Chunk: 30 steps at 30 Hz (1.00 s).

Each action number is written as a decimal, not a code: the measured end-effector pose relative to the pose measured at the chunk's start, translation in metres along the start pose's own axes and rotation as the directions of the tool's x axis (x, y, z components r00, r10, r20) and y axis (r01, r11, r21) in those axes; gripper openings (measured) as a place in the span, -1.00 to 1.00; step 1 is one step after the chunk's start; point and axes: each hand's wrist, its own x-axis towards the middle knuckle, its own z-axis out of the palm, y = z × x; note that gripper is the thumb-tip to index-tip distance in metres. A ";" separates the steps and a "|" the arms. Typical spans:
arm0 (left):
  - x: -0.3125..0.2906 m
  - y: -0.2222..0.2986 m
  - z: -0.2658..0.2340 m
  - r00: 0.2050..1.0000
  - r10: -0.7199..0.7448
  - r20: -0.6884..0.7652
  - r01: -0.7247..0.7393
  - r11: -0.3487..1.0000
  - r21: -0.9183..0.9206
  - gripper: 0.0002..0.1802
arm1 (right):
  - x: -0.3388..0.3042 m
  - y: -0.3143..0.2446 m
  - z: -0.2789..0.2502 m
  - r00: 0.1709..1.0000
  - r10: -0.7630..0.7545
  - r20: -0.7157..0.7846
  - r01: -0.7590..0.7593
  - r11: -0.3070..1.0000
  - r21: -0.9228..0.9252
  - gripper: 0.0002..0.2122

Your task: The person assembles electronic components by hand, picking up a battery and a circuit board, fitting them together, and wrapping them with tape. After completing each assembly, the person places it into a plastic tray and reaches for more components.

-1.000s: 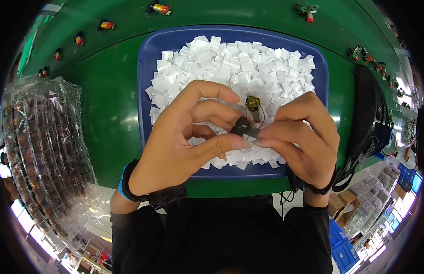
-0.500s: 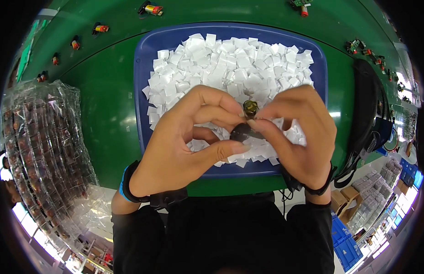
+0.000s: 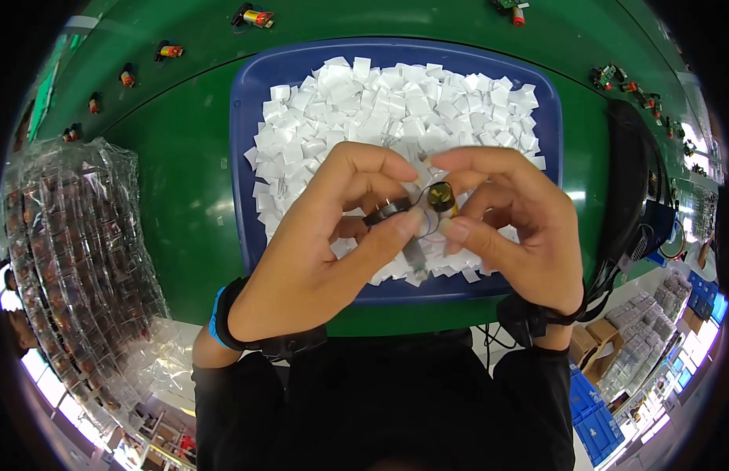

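Above the blue tray [image 3: 240, 157] of loose white paper squares [image 3: 396, 102], both my hands work close together. Between thumb and fingers, my left hand [image 3: 301, 243] grips a black round part [image 3: 388, 210] with small metal pins on its face. My right hand [image 3: 529, 235] pinches a small battery-like cylinder [image 3: 440, 198] with a dark yellowish end, its index finger raised. Thin wires [image 3: 429, 224] loop between the two pieces. Below my left thumb hangs a grey strip [image 3: 414, 255], blurred; what it belongs to I cannot tell.
To the left lies a clear plastic-wrapped stack of compartment trays [image 3: 74, 267]. Red-and-yellow cylinders with black parts [image 3: 258, 17] stand along the far green table [image 3: 184, 102]. A black bag [image 3: 627, 180] lies on the right, with blue crates [image 3: 596, 420] and cartons [image 3: 596, 345] below it.
The black part has tipped up and moved left with my left hand. My right hand has drawn the cylinder slightly right, so the wires between them now show.
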 end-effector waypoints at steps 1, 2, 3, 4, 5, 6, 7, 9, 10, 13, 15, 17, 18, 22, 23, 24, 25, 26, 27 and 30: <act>0.000 0.000 0.000 1.000 0.007 0.006 -0.008 0.995 0.095 -0.68 | 0.000 0.002 0.002 0.998 -0.054 -0.027 0.053 0.998 -0.039 -0.60; -0.001 0.000 0.000 1.000 0.008 0.001 -0.008 0.995 0.095 -0.68 | 0.000 0.005 0.003 0.998 -0.055 -0.022 0.054 0.998 -0.040 -0.60; -0.001 0.000 0.000 1.000 0.009 0.000 -0.009 0.987 0.159 -0.70 | 0.001 0.009 0.004 0.988 -0.152 -0.029 0.149 0.986 -0.081 -0.60; -0.001 0.001 0.001 1.000 0.009 -0.002 -0.009 0.975 0.222 -0.73 | 0.001 0.013 0.005 0.968 -0.248 -0.032 0.242 0.963 -0.121 -0.60; -0.001 0.001 0.001 1.000 0.010 -0.003 -0.008 0.959 0.284 -0.75 | 0.002 0.014 0.006 0.940 -0.341 -0.031 0.332 0.929 -0.161 -0.60; -0.001 0.002 0.000 1.000 0.009 -0.007 -0.006 0.959 0.282 -0.75 | 0.002 0.015 0.007 0.940 -0.340 -0.027 0.331 0.930 -0.160 -0.60; 0.000 0.003 0.000 1.000 0.009 0.022 -0.016 0.944 0.328 -0.77 | 0.001 0.015 0.007 0.938 -0.346 -0.022 0.337 0.924 -0.177 -0.60; 0.001 0.004 -0.001 0.997 0.005 0.082 -0.039 0.908 0.418 -0.82 | 0.001 0.016 0.008 0.933 -0.360 -0.012 0.349 0.913 -0.211 -0.60; 0.000 0.003 -0.001 0.997 0.004 0.080 -0.037 0.908 0.416 -0.82 | 0.002 0.017 0.008 0.934 -0.358 -0.010 0.348 0.913 -0.211 -0.60; -0.001 0.002 -0.001 0.999 0.022 0.037 -0.031 0.955 0.294 -0.83 | 0.004 0.018 0.010 0.931 -0.364 -0.020 0.348 0.904 -0.249 -0.66; -0.003 0.005 -0.005 0.998 0.014 0.060 -0.030 0.960 0.278 -0.80 | 0.005 0.017 0.010 0.921 -0.389 -0.032 0.365 0.888 -0.281 -0.66; -0.002 0.009 -0.012 0.994 0.001 0.111 -0.028 0.970 0.243 -0.72 | 0.006 0.018 0.010 0.898 -0.436 -0.057 0.392 0.852 -0.348 -0.68; -0.001 0.013 -0.013 0.994 0.001 0.113 -0.029 0.970 0.243 -0.72 | 0.007 0.018 0.008 0.898 -0.436 -0.059 0.390 0.852 -0.349 -0.68; 0.001 0.023 -0.017 0.953 -0.270 0.141 0.229 0.940 0.251 -0.56 | 0.009 0.021 0.002 0.847 -0.528 0.052 0.475 0.710 -0.520 -0.68; 0.001 0.016 -0.017 0.974 -0.204 0.097 0.168 0.942 0.291 -0.53 | 0.009 0.019 0.004 0.854 -0.518 0.048 0.453 0.696 -0.556 -0.69; 0.001 0.009 -0.017 0.989 -0.135 0.056 0.109 0.936 0.334 -0.50 | 0.009 0.017 0.006 0.861 -0.507 0.043 0.431 0.681 -0.592 -0.71; 0.002 0.006 -0.016 0.998 -0.063 0.019 0.051 0.925 0.377 -0.46 | 0.009 0.015 0.006 0.867 -0.496 0.037 0.407 0.664 -0.627 -0.72; 0.001 0.005 -0.016 0.998 -0.063 0.019 0.052 0.925 0.377 -0.46 | 0.009 0.014 0.006 0.867 -0.496 0.037 0.407 0.665 -0.627 -0.72; 0.001 0.005 -0.015 1.000 -0.015 0.002 0.013 0.921 0.388 -0.47 | 0.009 0.012 0.005 0.851 -0.521 0.067 0.450 0.657 -0.605 -0.73; -0.001 0.005 -0.014 0.996 0.083 -0.034 -0.061 0.908 0.414 -0.48 | 0.010 0.012 0.004 0.811 -0.572 0.123 0.533 0.637 -0.557 -0.76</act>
